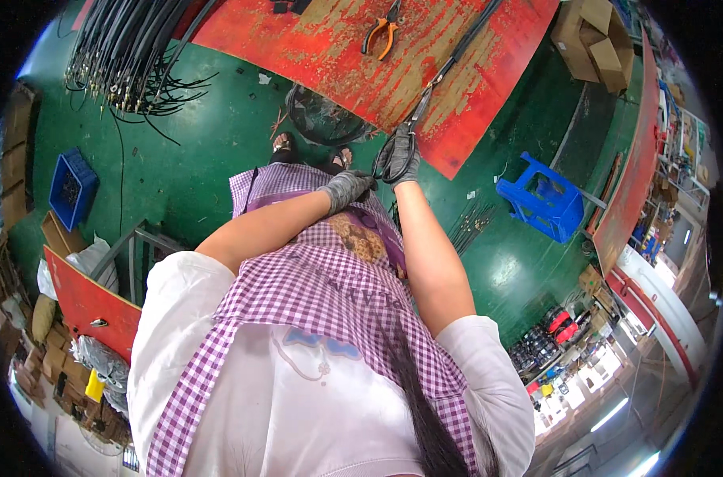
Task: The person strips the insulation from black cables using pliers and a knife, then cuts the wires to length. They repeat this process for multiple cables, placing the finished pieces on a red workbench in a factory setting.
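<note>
My right hand (399, 157), in a dark grey glove, grips the looped handles of large black shears (415, 119). The blades point up at a long black cable (465, 40) that lies slantwise across a worn red tabletop (329, 56). My left hand (347, 189), also gloved in grey, is curled shut just left of the right hand, in front of my purple checked apron. I see nothing in it. Orange-handled pliers (381, 36) lie farther back on the table, out of reach of both hands.
A bundle of black cables (131, 56) hangs at the upper left over the green floor. A blue crate (73, 187) stands left and a blue plastic stool (540, 197) right. Cardboard boxes (596, 40) sit at the upper right. A round black basket (325, 119) is under the table.
</note>
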